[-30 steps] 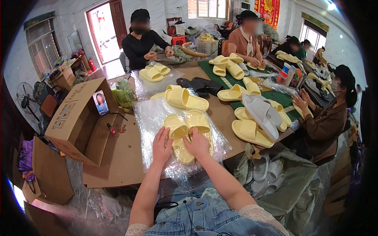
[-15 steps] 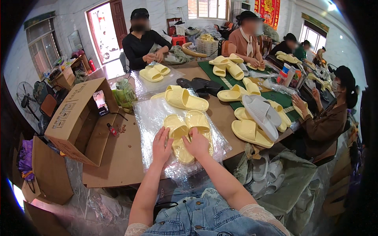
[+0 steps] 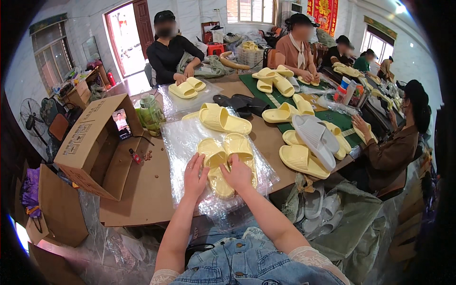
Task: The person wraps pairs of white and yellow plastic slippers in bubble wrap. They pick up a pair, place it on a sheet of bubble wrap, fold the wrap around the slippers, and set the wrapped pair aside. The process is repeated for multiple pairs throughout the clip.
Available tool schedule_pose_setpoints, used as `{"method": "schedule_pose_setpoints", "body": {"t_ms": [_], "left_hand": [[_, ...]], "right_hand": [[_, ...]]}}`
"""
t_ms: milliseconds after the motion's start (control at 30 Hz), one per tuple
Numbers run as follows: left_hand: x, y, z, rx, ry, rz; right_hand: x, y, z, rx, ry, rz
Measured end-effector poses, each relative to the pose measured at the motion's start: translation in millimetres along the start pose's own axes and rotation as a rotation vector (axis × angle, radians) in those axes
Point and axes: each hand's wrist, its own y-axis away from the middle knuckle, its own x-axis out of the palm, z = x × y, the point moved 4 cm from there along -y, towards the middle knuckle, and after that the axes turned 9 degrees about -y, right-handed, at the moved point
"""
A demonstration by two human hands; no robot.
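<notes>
Yellow slippers (image 3: 212, 148), two of them side by side, lay in front of you on the clear plastic (image 3: 176, 151) spread over the brown-topped counter (image 3: 135, 209). Your two hands were on this pair. Your left hand (image 3: 193, 176) rested along the outer edge of the left slipper, its grip open with the fingers extended. Your right hand (image 3: 239, 176) lay over the right slipper below its strap, its thumb reaching toward the left one; that grip was open too, not closed around anything.

Just beyond the pair sat one yellow slide (image 3: 216, 116) in full view, with part of a second behind it. Past those were two black slippers (image 3: 240, 103). To your left stood one cardboard box (image 3: 85, 142) with one phone (image 3: 121, 124) propped at its opening, one small red bottle (image 3: 136, 156) and one jug (image 3: 149, 114) with green inside. To your right, two grey slippers (image 3: 313, 135) lay over yellow ones in a pile too overlapped to count. Six co-workers were in view.
</notes>
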Motion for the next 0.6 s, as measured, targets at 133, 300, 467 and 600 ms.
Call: {"method": "schedule_pose_setpoints", "body": {"t_ms": [133,300,467,600], "left_hand": [[-2,-1,-4,-0.015,0.0,0.009],[-2,2,-3,0.008,-0.001,-0.006],[1,0,5,-0.004,-0.006,-0.002],[1,1,1,-0.034,0.023,0.023]], "right_hand": [[0,1,-1,-0.016,-0.004,-0.018],[-6,5,6,-0.036,0.006,-0.044],[-12,-7,-5,0.088,-0.838,-0.086],[-78,-22,74,-0.1,-1.177,-0.187]]}}
